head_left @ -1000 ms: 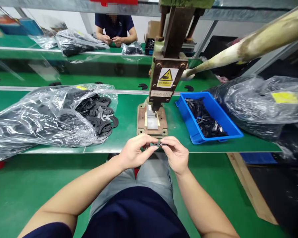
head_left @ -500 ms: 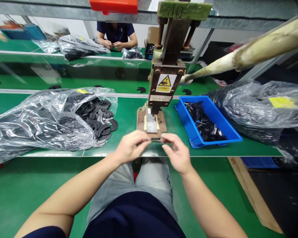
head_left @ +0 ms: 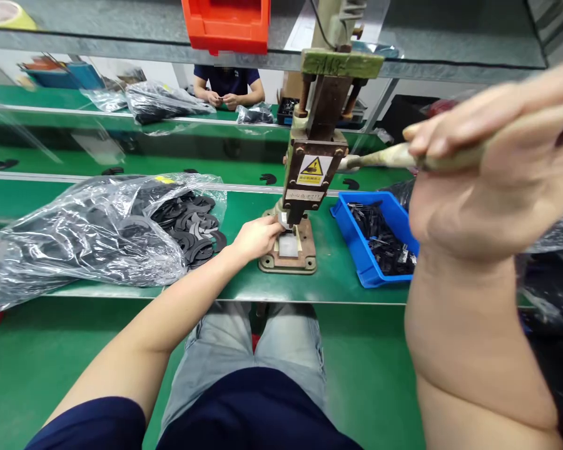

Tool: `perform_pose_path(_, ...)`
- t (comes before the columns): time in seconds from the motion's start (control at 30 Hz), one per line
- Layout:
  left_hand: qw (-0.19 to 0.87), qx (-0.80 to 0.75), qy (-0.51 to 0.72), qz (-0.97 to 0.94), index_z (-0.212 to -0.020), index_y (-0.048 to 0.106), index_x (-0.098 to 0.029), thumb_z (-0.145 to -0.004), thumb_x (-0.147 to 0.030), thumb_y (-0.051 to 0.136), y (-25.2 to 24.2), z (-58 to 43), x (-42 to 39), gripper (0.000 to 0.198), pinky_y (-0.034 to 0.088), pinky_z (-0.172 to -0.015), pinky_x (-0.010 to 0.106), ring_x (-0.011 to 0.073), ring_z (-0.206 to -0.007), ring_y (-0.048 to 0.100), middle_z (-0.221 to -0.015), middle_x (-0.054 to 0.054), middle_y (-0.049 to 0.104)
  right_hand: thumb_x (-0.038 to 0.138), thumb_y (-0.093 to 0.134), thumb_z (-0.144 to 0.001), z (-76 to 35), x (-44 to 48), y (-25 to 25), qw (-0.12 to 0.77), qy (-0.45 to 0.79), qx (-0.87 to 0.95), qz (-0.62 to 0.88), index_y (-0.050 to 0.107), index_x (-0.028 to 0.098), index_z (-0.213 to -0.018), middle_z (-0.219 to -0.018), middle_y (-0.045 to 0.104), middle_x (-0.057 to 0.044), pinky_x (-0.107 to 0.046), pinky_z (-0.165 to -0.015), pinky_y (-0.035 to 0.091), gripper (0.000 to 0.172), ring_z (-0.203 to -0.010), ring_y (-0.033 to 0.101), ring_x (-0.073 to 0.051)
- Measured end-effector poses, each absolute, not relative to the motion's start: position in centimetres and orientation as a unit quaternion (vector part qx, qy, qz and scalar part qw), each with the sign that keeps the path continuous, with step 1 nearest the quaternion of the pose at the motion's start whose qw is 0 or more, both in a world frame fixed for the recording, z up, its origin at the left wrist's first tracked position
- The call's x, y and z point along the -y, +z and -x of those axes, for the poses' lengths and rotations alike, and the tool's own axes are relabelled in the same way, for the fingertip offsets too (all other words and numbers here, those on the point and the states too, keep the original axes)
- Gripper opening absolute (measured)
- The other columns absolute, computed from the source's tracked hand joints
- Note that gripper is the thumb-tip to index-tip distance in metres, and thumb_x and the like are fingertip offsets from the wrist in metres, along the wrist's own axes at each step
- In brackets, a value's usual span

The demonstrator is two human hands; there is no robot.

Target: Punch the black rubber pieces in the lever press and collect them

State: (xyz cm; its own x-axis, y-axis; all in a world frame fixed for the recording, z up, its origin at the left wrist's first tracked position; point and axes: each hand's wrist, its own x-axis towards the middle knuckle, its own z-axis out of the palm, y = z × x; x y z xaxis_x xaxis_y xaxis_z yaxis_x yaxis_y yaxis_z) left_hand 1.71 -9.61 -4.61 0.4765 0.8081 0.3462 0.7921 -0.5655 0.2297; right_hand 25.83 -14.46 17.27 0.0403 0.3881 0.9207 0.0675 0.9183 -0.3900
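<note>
A hand press (head_left: 315, 156) with a yellow warning label stands on a rusty base plate (head_left: 288, 253) at the middle of the green bench. My left hand (head_left: 256, 236) rests at the left side of the base, its fingers pinched on a small part beside the pale die block (head_left: 289, 244); the part is mostly hidden. My right hand (head_left: 492, 165) is raised close to the camera, its fingers wrapped round the press's long pale lever (head_left: 385, 157).
A clear plastic bag of black ring-shaped parts (head_left: 98, 228) lies left of the press. A blue bin (head_left: 363, 247) with small black pieces sits to its right, beside another bag. An orange bin (head_left: 226, 24) is on the shelf above. Another person's hands (head_left: 225, 99) work at a far bench.
My hands have parted from the small part held at the bench edge. The left one went forward to the press base; the right one rose and took hold of the lever.
</note>
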Motion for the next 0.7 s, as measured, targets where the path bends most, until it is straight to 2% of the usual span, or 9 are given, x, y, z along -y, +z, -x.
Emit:
perform_pose_path(0.1,0.024,-0.448,0.203,-0.870,-0.124,0.075,-0.030,-0.100,-0.020,0.052,-4.7,-1.8,9.3,0.035,0.058,-0.094,0.033,0.0225,-0.115,0.069,-0.125,0.006,0.072,0.043,0.074,-0.085,-26.0,16.3,12.8,0.713,0.103,0.673,0.168,0.055,0.024,-0.069,-0.065,0.051,0.003,-0.042,-0.079,0.058,0.032,-0.066,0.059,-0.013)
perform_pose_path(0.2,0.040,-0.440,0.219,-0.870,-0.120,0.076,-0.027,-0.101,-0.020,0.050,-4.8,-1.9,9.2,0.033,0.059,-0.096,0.033,0.0217,-0.114,0.070,-0.123,0.007,0.072,0.034,0.071,-0.082,-26.4,18.2,8.0,0.685,0.065,0.688,0.229,0.052,0.023,-0.061,-0.062,0.056,0.003,-0.055,-0.102,0.054,0.030,-0.074,0.064,-0.017)
perform_pose_path(0.27,0.048,-0.433,0.233,-0.870,-0.119,0.076,-0.025,-0.102,-0.019,0.049,-4.8,-1.9,9.4,0.033,0.059,-0.097,0.034,0.0223,-0.114,0.071,-0.125,0.008,0.072,0.031,0.071,-0.078,-26.5,18.8,5.7,0.676,0.043,0.692,0.250,0.055,0.024,-0.061,-0.063,0.060,0.002,-0.061,-0.107,0.050,0.024,-0.078,0.066,-0.021)
perform_pose_path(0.33,0.050,-0.429,0.236,-0.870,-0.122,0.075,-0.023,-0.102,-0.019,0.048,-4.7,-1.9,9.7,0.034,0.059,-0.098,0.033,0.0222,-0.116,0.070,-0.128,0.009,0.072,0.031,0.072,-0.073,-26.4,18.6,4.3,0.692,0.026,0.679,0.244,0.055,0.024,-0.060,-0.061,0.061,0.002,-0.064,-0.104,0.050,0.022,-0.075,0.066,-0.022)
perform_pose_path(0.43,0.043,-0.444,0.223,-0.867,-0.125,0.073,-0.025,-0.104,-0.022,0.048,-4.2,-0.6,10.1,0.033,0.056,-0.102,0.029,0.0202,-0.119,0.069,-0.128,0.007,0.073,0.036,0.072,-0.071,-26.0,17.4,3.6,0.742,0.000,0.635,0.217,0.052,0.025,-0.054,-0.055,0.057,0.002,-0.063,-0.096,0.053,0.029,-0.066,0.064,-0.021)
perform_pose_path(0.5,0.033,-0.470,0.213,-0.856,-0.124,0.073,-0.023,-0.103,-0.025,0.051,-3.8,1.8,9.9,0.030,0.056,-0.103,0.033,0.0228,-0.118,0.069,-0.125,0.009,0.074,0.038,0.073,-0.069,-25.7,16.7,3.6,0.760,-0.008,0.618,0.203,0.049,0.024,-0.050,-0.053,0.055,0.002,-0.061,-0.093,0.054,0.034,-0.063,0.063,-0.020)
perform_pose_path(0.6,0.008,-0.541,0.185,-0.821,-0.121,0.074,-0.016,-0.099,-0.027,0.057,-3.0,7.4,8.6,0.030,0.054,-0.104,0.045,0.0308,-0.115,0.069,-0.122,0.016,0.075,0.039,0.074,-0.068,-25.4,15.9,3.4,0.778,-0.017,0.602,0.179,0.043,0.022,-0.046,-0.050,0.053,0.002,-0.058,-0.088,0.055,0.042,-0.059,0.062,-0.018)
perform_pose_path(0.7,-0.015,-0.661,0.092,-0.744,-0.125,0.075,-0.018,-0.097,-0.032,0.058,-2.1,13.7,5.9,0.035,0.050,-0.109,0.042,0.0305,-0.121,0.066,-0.127,0.014,0.074,0.039,0.075,-0.067,-25.3,15.4,3.1,0.797,-0.031,0.582,0.158,0.038,0.020,-0.044,-0.046,0.050,0.003,-0.055,-0.082,0.056,0.047,-0.055,0.060,-0.017)
